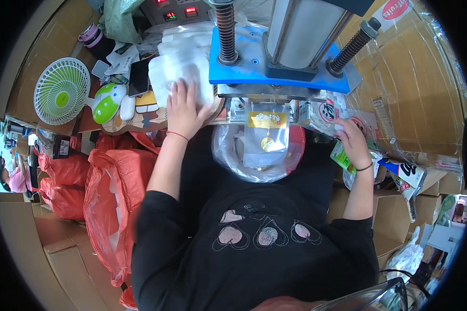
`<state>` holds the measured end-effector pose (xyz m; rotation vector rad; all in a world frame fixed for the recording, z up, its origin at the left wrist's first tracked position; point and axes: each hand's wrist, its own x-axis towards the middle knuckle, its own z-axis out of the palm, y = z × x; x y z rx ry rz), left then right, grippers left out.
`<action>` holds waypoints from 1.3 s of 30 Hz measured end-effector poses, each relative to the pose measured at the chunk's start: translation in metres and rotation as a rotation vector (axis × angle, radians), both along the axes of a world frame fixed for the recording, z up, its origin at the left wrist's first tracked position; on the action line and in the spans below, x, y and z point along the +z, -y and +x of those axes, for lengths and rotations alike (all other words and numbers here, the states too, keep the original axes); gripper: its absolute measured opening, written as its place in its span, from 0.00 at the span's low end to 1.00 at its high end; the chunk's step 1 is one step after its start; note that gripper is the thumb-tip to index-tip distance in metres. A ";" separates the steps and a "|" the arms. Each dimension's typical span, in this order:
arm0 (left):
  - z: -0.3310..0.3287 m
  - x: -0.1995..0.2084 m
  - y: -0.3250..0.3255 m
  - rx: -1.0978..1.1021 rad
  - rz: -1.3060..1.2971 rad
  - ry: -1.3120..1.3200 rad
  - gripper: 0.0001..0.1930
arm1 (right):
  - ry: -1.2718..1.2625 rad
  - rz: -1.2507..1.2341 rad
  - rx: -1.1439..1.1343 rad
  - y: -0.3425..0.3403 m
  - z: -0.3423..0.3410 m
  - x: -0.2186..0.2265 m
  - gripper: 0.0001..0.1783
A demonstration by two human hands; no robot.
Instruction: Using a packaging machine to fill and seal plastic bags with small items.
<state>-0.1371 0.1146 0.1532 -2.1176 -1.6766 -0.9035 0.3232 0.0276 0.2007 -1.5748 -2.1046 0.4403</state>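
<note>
My left hand [186, 109] lies flat, fingers stretched out, on a stack of white pouches [163, 78] left of the press. My right hand [354, 142] has its fingers bent together at the near edge of a bundle of printed plastic bags [316, 116], seeming to pinch it; the fingertips are partly hidden. Between my hands, a clear pouch with a gold label [267, 141] hangs from the front of the heat press [277, 78], touched by neither hand. The press has a blue plate, coil springs and a grey cylinder.
A green-and-white fan [62, 93], a phone [138, 79] and a dark bottle [97, 44] are at the left. Red plastic bags [114, 192] stand below them. A plastic-lined bin [228, 155] sits under the press. Cardboard boxes [404, 67] wall the right side. A control box [176, 10] shows lit displays.
</note>
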 end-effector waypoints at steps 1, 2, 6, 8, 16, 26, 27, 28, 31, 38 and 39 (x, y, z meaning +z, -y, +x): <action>-0.005 0.000 0.012 -0.091 -0.048 -0.105 0.32 | -0.006 0.002 0.006 -0.001 -0.004 0.002 0.17; -0.008 -0.004 0.026 -0.186 -0.099 -0.206 0.31 | -0.047 0.000 -0.016 0.002 -0.012 0.005 0.15; -0.017 -0.035 0.046 -0.272 -0.278 -0.032 0.23 | -0.134 -0.072 -0.054 0.007 -0.049 0.007 0.10; -0.014 -0.037 0.052 -0.276 -0.342 0.108 0.20 | -0.130 -0.140 -0.060 0.007 -0.073 0.003 0.09; 0.053 -0.004 0.088 -0.420 -0.831 0.981 0.08 | -0.533 -0.023 0.183 -0.009 -0.153 0.026 0.06; 0.098 -0.016 0.107 -0.744 -1.327 1.413 0.12 | -0.470 -0.214 0.262 -0.022 -0.113 0.029 0.08; 0.100 -0.017 0.107 -0.768 -1.401 1.421 0.12 | -0.469 -0.218 0.262 -0.022 -0.114 0.027 0.08; 0.100 -0.018 0.107 -0.768 -1.402 1.424 0.12 | -0.455 -0.109 0.213 -0.021 -0.115 0.026 0.09; 0.100 -0.013 0.103 -0.746 -1.535 1.496 0.11 | -0.419 0.115 0.118 -0.021 -0.109 0.024 0.10; 0.097 -0.017 0.049 -0.596 -1.480 1.709 0.14 | -0.630 -0.101 0.017 -0.001 -0.086 0.000 0.18; 0.097 -0.019 0.046 -0.595 -1.487 1.736 0.16 | -0.632 -0.100 0.020 0.001 -0.091 -0.001 0.18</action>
